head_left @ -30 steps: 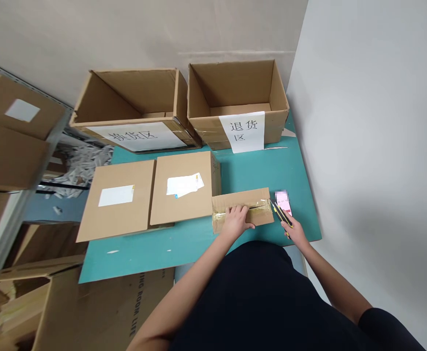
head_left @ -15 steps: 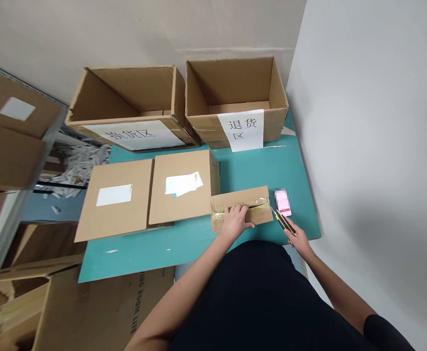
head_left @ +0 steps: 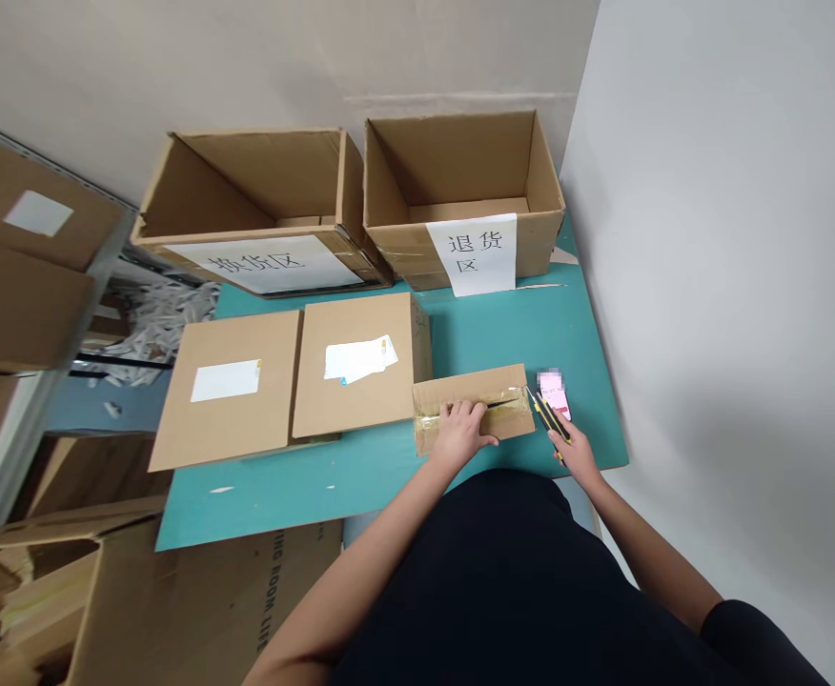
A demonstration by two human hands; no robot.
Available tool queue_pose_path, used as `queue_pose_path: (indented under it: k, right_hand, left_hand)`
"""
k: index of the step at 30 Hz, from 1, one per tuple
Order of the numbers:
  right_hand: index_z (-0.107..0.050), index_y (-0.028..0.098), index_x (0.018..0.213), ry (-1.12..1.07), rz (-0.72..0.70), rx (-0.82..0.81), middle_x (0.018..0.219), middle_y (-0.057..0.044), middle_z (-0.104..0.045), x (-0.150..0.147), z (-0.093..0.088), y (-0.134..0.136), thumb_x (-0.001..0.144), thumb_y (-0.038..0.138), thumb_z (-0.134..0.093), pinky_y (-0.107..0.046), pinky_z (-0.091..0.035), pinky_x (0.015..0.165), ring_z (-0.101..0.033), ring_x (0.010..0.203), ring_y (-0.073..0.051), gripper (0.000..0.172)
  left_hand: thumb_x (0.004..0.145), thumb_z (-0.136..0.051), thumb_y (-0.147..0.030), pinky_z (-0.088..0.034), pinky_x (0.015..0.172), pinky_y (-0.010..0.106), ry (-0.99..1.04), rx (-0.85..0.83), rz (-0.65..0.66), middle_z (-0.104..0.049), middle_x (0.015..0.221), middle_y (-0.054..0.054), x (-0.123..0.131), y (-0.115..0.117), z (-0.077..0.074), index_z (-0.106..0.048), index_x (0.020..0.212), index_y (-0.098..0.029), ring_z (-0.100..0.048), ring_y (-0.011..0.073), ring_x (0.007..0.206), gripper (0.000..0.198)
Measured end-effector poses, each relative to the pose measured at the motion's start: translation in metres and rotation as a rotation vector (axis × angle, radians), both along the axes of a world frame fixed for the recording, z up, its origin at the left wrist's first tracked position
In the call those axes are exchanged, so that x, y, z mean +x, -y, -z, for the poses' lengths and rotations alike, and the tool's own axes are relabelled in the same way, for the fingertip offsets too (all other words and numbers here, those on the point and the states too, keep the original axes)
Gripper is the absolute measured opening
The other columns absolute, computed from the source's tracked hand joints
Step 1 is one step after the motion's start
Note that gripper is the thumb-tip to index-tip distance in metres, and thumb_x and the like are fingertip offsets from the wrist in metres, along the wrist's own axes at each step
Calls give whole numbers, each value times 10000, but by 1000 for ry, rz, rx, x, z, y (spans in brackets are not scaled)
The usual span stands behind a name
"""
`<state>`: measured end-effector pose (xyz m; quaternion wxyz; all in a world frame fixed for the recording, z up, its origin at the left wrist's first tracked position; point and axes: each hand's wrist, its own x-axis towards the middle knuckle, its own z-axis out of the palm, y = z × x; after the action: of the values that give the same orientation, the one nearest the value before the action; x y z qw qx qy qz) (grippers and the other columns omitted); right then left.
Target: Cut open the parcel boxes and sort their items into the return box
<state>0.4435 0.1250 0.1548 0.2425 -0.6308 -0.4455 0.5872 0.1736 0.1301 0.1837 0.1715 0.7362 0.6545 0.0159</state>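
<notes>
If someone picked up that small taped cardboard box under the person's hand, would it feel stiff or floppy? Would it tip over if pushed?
The small cardboard box will probably feel stiff: its sides look square and unbowed under the left hand. It sits low and flat, so it seems unlikely to tip or roll when pushed. The shiny packing tape may feel slightly slippery.

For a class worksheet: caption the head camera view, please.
Left hand steadies a taped cardboard box while the right hand holds a yellow utility knife.

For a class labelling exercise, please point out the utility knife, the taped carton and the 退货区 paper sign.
utility knife (head_left: 550, 419), head view, on its yellow-and-black handle
taped carton (head_left: 469, 384), head view, on its bare cardboard top
退货区 paper sign (head_left: 471, 254), head view, on the white paper
</notes>
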Motion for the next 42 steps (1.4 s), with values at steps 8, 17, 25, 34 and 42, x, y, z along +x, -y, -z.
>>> queue_pose_path:
  k: [8,17,25,34,42]
  right_hand:
    - [-496,229,1500,28,2,39,804,-7,-653,-4,2,0,851,503,-612,-206,-419,394,-537,491,-105,714]
    - [-479,234,1511,44,0,27,838,-14,-671,-3,3,1,851,497,-610,-213,-428,398,-539,482,-104,723]
    - [-497,240,1498,34,-7,-19,680,40,-577,-4,-2,1,810,519,-646,-201,-409,378,-536,478,-113,757]
    - [-508,234,1491,39,-47,-13,708,29,-622,6,4,18,802,516,-637,-223,-448,413,-530,476,-112,755]
    - [-581,243,1431,68,-59,64,891,-17,-700,17,3,29,814,477,-624,-263,-524,482,-524,499,-104,661]
  left_hand:
    - [710,-821,-573,-355,957,455,15,8,-5,-639,1062,107,-1,-2,2,-623,1084,-229,-563,330,1058,546]
    - [707,-827,-562,-352,963,446,33,6,-11,-642,1064,97,-2,-1,4,-617,1087,-247,-562,320,1061,537]
    - [655,-872,-538,-346,978,451,76,-7,-24,-636,1077,92,-3,-2,4,-611,1089,-248,-569,325,1069,584]
    - [677,-857,-538,-338,990,468,60,-16,-18,-639,1084,101,-3,-2,3,-613,1092,-247,-566,337,1080,562]
    - [713,-822,-561,-340,996,466,23,6,2,-632,1066,105,-2,1,1,-629,1099,-239,-567,328,1069,538]
